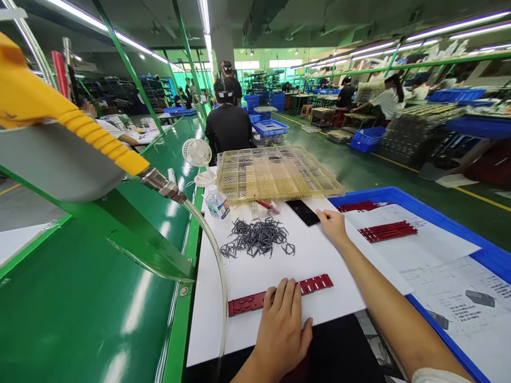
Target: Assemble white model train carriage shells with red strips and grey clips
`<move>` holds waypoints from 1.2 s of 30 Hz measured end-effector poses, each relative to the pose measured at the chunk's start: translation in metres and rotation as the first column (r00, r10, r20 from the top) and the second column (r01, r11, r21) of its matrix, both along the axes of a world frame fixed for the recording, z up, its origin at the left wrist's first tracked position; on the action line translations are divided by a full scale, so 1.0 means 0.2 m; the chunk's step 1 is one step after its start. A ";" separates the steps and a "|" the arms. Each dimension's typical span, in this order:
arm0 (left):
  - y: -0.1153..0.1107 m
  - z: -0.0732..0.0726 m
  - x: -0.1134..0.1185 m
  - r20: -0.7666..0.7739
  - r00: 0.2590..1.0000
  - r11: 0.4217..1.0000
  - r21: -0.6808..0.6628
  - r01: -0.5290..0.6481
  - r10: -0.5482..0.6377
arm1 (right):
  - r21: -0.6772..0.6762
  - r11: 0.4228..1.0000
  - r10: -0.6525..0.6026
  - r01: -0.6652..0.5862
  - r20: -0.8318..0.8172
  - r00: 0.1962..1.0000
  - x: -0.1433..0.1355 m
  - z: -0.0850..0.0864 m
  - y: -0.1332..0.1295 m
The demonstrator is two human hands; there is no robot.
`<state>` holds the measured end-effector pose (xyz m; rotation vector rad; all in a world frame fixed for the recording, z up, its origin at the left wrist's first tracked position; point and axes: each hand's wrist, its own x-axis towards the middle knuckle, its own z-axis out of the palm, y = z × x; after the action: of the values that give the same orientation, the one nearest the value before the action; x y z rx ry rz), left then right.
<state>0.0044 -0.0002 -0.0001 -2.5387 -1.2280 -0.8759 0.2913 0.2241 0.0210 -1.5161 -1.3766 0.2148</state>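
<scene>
A long dark red slotted strip [316, 284] lies slightly slanted on the white work surface [239, 340]. My left hand [284, 322] rests over its middle, fingers stretched together across it and thumb apart, hiding part of the strip. Farther forward, a black-screened smartphone [303, 212] lies on the same surface. At its right end is my right hand [333, 226], with curled fingers and the thumb and forefinger at the phone's edge. Between the hands and the far side sits a loose pile of small dark grey clip-like pieces [257, 236].
A clear compartment tray [275, 194] stands at the back, beside a bottle [216, 202] and a white fan [197, 153]. On the right, a blue bin [451, 223] holds papers and red strips [388, 232]. A hose [217, 255] hangs left, along a green conveyor [99, 298]. A person in black [229, 127] sits ahead.
</scene>
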 end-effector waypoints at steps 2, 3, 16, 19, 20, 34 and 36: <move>0.00 0.01 0.00 0.002 1.000 1.000 0.000 -0.002 0.002 | 0.002 1.000 -0.002 0.002 0.000 1.000 0.00 0.00 0.00; 0.00 0.01 0.00 0.004 1.000 1.000 -0.001 -0.003 0.003 | 0.002 1.000 -0.004 0.004 0.000 1.000 -0.01 0.01 0.00; -0.01 0.00 0.00 0.001 1.000 1.000 -0.016 -0.004 0.004 | 0.000 1.000 -0.014 0.014 0.006 1.000 -0.02 0.02 -0.01; -0.01 0.00 0.00 -0.013 1.000 1.000 -0.025 -0.005 0.004 | 0.004 1.000 -0.013 0.013 0.009 1.000 -0.02 0.02 -0.01; -0.01 -0.01 0.00 -0.015 1.000 1.000 -0.025 -0.004 0.003 | 0.004 1.000 -0.013 0.013 0.010 1.000 -0.01 0.02 -0.01; -0.01 0.00 0.00 0.000 1.000 0.999 -0.035 -0.001 0.001 | 0.003 1.000 -0.004 0.003 0.023 1.000 -0.01 0.01 -0.01; -0.01 0.01 0.00 -0.001 1.000 1.000 -0.028 0.001 -0.001 | 0.005 1.000 -0.003 0.003 0.025 1.000 -0.01 0.01 -0.01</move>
<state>0.0038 -0.0020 0.0010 -2.5616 -1.2474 -0.8628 0.2887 0.2227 0.0231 -1.5217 -1.3932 0.1916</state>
